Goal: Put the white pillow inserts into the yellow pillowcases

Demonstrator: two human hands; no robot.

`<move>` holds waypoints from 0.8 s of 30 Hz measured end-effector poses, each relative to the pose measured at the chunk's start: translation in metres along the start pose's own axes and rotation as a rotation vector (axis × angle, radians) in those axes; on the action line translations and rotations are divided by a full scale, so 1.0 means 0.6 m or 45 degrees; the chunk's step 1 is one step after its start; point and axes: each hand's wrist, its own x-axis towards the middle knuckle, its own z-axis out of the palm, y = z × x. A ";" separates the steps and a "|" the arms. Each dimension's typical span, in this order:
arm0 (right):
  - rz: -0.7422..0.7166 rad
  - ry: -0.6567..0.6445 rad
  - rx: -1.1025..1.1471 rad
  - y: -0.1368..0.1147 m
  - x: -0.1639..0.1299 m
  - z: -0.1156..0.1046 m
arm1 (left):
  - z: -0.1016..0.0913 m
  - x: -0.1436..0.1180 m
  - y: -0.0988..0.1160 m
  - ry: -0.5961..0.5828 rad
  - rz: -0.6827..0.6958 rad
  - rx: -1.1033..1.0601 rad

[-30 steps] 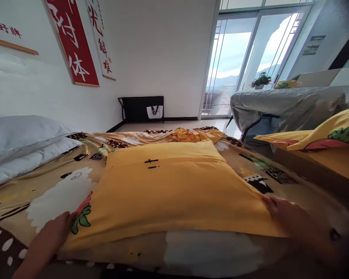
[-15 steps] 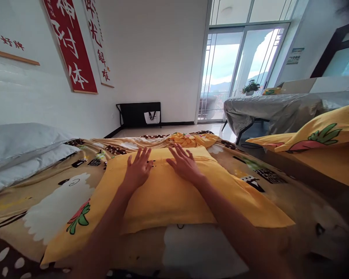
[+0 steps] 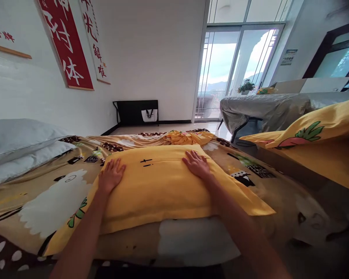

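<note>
A plump yellow pillow (image 3: 159, 190) lies in front of me, with small black marks near its far edge and a green-leafed carrot print at its left. My left hand (image 3: 112, 176) rests flat on the pillow's left part, fingers spread. On the right part lies my right hand (image 3: 197, 164), palm down with its fingers stretched out. Neither hand grips anything. Beneath the pillow spreads a tan blanket (image 3: 14, 197) printed with white sheep.
White pillows (image 3: 20, 143) are stacked at the left by the wall. Crumpled yellow fabric (image 3: 189, 137) lies at the blanket's far edge. More yellow carrot-print bedding (image 3: 317, 135) sits at the right. Behind it stands a plastic-covered table (image 3: 250, 106).
My hands have moved apart over the pillow, the left one to the left and the right one to the right. The black marks between them now show. The view has shifted slightly.
</note>
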 end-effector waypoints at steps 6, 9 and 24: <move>0.107 -0.049 0.074 0.055 -0.003 0.014 | 0.013 -0.021 -0.107 -0.064 -0.170 -0.235; 0.104 -0.039 0.092 0.053 -0.005 0.016 | 0.019 -0.038 -0.119 -0.070 -0.206 -0.320; 0.096 0.012 0.095 0.050 -0.013 0.018 | 0.010 -0.051 -0.113 -0.085 -0.250 -0.431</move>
